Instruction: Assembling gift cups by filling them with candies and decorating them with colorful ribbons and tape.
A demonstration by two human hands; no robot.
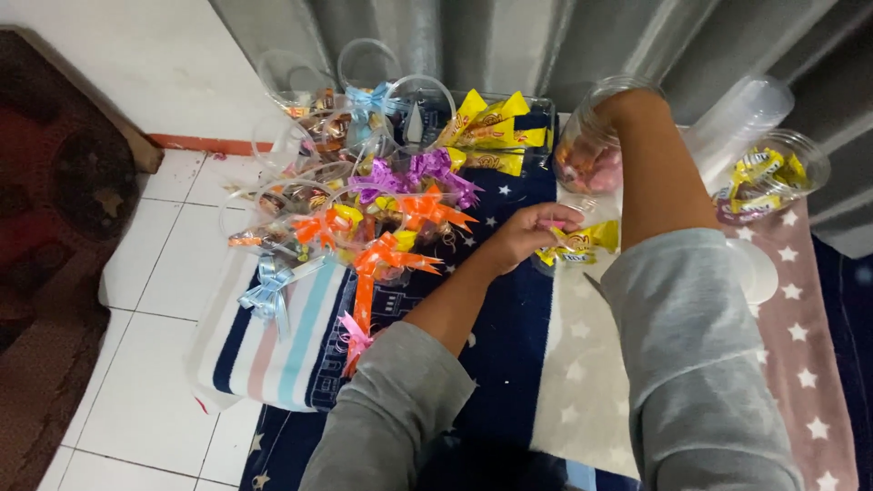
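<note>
Counting two hands at work: left hand [532, 232] pinching over a yellow snack packet [582, 244], right hand [607, 118] sunk in a clear jar [591, 145]. Spotting four orange ribbon bows [391, 259], two purple bows [436, 173], two pale blue bows [268, 291], one pink bow [355, 338]. Seeing one clear cup of yellow wrappers [773, 173] near the blanket's [509, 364] right edge.

Both sleeves [700, 364] are grey. The blanket [509, 364] runs navy, cream and dusty pink with white stars, while the left cloth [273, 355] has blue, pink and white stripes. Ribbon bows [400, 227] show orange, purple, pale blue; wrappers [491, 132] are yellow.
</note>
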